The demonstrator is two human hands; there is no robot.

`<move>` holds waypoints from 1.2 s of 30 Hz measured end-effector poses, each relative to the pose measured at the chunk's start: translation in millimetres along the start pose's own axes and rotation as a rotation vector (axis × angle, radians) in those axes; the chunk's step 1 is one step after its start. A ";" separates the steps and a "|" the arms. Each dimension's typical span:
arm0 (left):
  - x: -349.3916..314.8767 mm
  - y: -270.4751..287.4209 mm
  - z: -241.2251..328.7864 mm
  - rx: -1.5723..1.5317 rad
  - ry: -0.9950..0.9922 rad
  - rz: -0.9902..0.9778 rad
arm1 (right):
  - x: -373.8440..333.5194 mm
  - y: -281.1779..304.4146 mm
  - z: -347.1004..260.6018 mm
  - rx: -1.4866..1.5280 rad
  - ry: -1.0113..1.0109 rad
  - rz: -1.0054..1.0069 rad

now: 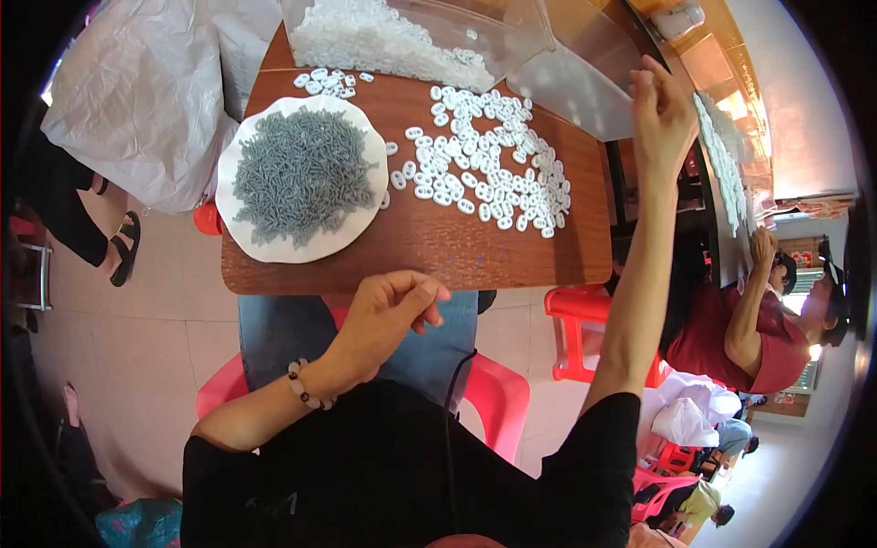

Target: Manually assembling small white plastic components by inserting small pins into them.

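My left hand (395, 320) hovers at the table's front edge, thumb pressed against curled fingers. Whatever it may hold is hidden. My right hand (662, 119) is raised beyond the table's right edge, beside a clear plastic bin (580, 91). Its fingers are bent together, and I cannot make out anything between them. On the brown table (320, 278) lie many small white oval pieces with two holes (493, 173). Left of them stands a white wavy-rimmed plate (234, 215), heaped with small grey pin-like plastic parts (306, 173).
Another clear bin (512, 50) at the back holds a pile of translucent white pieces (365, 41). Large white sacks (146, 100) stand at the left. A red stool (580, 333) is beside the table; a person in a red shirt (722, 338) sits to the right.
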State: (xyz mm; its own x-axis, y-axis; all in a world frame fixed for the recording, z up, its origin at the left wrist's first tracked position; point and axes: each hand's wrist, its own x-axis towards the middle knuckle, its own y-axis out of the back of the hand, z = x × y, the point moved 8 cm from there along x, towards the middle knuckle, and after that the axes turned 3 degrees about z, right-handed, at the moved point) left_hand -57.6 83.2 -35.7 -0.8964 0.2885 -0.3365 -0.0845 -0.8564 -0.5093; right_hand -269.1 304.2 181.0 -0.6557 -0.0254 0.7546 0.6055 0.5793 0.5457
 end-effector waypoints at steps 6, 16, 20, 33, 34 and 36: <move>1.8 7.1 -0.2 0.022 0.047 0.012 | 28.1 -35.5 104.2 -0.385 -0.160 -0.213; 2.5 14.0 -3.3 -0.007 0.118 0.044 | -121.4 -98.8 -19.8 0.018 0.004 -0.494; 1.4 10.6 -3.2 0.010 0.122 0.039 | -135.3 -108.5 -24.4 -0.094 -0.001 -0.535; 2.2 13.3 -2.1 0.025 0.130 0.048 | -137.0 -118.6 -35.7 -0.237 0.018 -0.633; 2.3 13.3 -1.9 0.025 0.124 0.045 | -136.5 -119.4 -36.8 -0.236 0.017 -0.633; 1.9 12.9 -1.9 0.026 0.132 0.047 | -136.3 -121.9 -38.1 -0.254 0.012 -0.661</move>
State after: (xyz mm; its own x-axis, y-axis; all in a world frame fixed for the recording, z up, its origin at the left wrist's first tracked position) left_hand -59.6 73.6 -44.3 -0.8349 0.3005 -0.4612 -0.0571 -0.8806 -0.4704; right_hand -236.3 206.0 25.5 -0.9183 -0.3154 0.2393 0.1700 0.2316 0.9578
